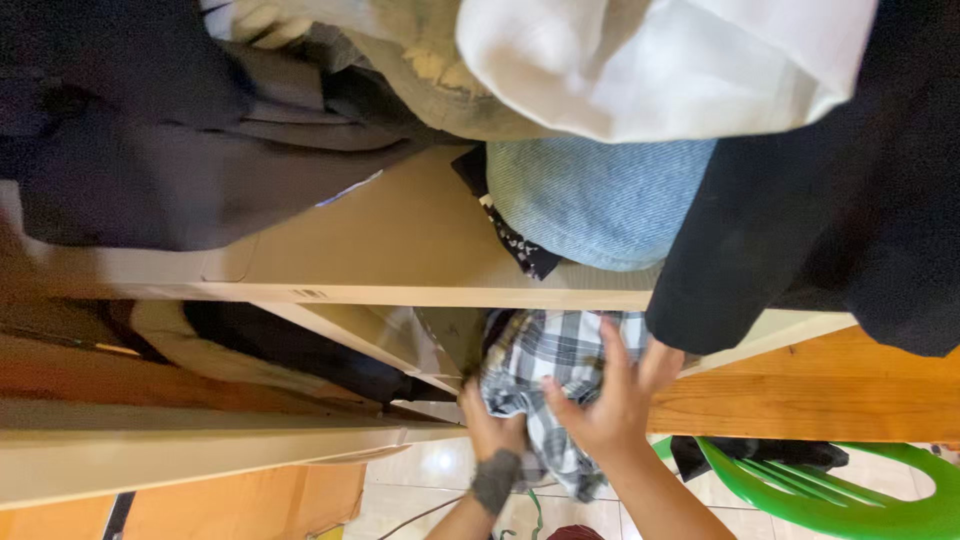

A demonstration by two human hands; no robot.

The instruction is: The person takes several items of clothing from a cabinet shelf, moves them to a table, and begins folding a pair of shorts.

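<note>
A grey, white and black plaid cloth (545,375) hangs bunched out of the lower compartment of a pale wooden wardrobe (420,292). My left hand (490,428), with a dark band at the wrist, grips the cloth's lower left part. My right hand (615,395) presses flat on the cloth's right side, fingers spread upward. The cloth's upper end lies inside the shelf opening, partly hidden in shadow.
On the shelf above lie a blue denim garment (600,200), a small black patterned piece (515,240), dark clothes (150,140) at left, a white garment (650,60) and a black garment (830,200) hanging over the edge. A green plastic chair (830,490) stands at lower right on tiled floor.
</note>
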